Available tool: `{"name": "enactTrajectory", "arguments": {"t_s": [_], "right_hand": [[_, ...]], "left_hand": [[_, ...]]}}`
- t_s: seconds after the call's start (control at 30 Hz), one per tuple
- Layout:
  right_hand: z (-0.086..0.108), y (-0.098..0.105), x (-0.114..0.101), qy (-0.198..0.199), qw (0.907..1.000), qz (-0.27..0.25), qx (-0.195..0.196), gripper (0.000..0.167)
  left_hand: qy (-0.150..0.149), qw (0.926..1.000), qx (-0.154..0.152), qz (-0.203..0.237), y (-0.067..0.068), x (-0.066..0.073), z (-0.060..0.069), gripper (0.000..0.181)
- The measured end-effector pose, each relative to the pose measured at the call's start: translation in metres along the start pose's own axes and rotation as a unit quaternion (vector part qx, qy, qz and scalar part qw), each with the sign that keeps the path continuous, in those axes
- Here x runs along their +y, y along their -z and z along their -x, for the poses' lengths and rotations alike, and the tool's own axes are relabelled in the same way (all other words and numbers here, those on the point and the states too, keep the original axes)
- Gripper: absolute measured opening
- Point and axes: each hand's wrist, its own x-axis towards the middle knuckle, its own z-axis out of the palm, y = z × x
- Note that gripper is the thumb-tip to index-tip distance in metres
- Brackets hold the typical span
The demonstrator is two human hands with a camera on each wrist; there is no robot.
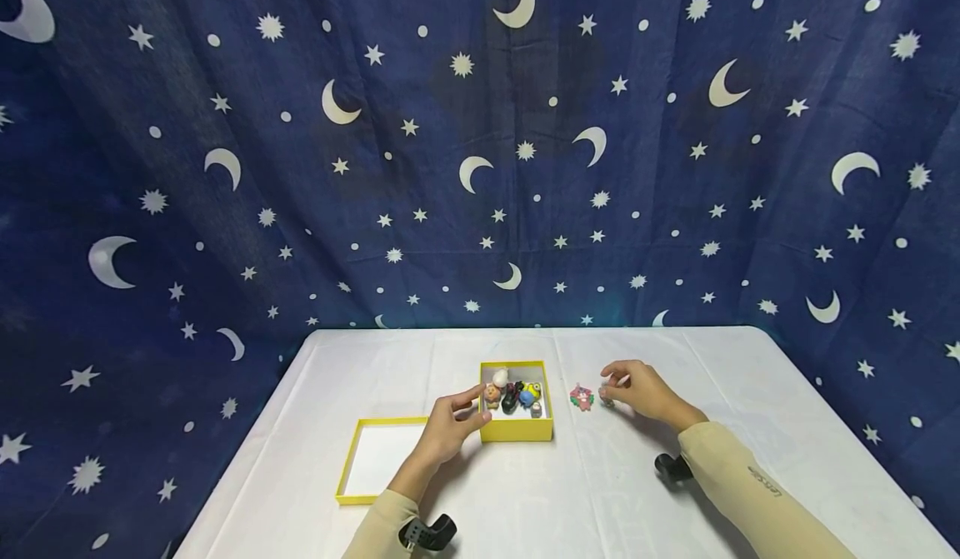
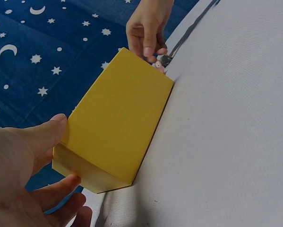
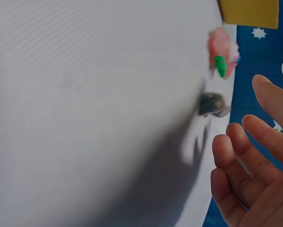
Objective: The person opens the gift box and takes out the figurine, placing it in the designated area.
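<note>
- Resting its thumb and fingertips against the left end of the yellow box (image 1: 516, 431), the left hand (image 1: 444, 432) was loosely spread, not wrapped around it.
- The box stood upright without its cover near the middle of the white tabletop (image 1: 540, 501), closer to the far edge than the visible near part.
- Several small figures lay inside: a white-topped one (image 1: 500, 378), a brownish one (image 1: 492, 395), a black one (image 1: 512, 398), a blue-and-yellow one (image 1: 529, 395) and a small grey piece (image 1: 536, 411) by the near wall.
- The right hand (image 1: 651, 391) hovered with relaxed, slightly bent fingers, gripping nothing (the right wrist view showed a gap below them).
- Close by its fingertips, the dark figurine (image 3: 210, 103) was on the tabletop, blurred in that view.
- Between it and the box lay the pink figurine (image 1: 581, 397) with green parts, just off the box's right side.
- The yellow-rimmed lid (image 1: 386, 459) lay white inside up, left of the box, towards the tabletop's left edge.
- Behind the far edge hung a dark blue cloth (image 1: 540, 184) with moons and stars.
</note>
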Motion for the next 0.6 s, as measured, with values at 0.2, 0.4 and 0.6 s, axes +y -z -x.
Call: {"name": "enactTrajectory", "arguments": {"t_s": [0.2,0.4,0.6], "right_hand": [[-0.005,-0.001,-0.013,-0.002,1.0000,0.007,0.002,0.033],[-0.008,-0.005,-0.030,-0.004,1.0000,0.004,-0.007,0.035],[-0.012,-0.012,-0.045,0.014,0.9998,0.015,-0.004,0.035]], "left_hand": [[-0.004,1.0000,0.000,0.005,0.001,0.003,0.002,0.050],[-0.004,0.9999,0.001,0.017,0.001,0.006,0.003,0.050],[0.000,0.9999,0.003,0.011,-0.001,0.002,0.001,0.048]]}}
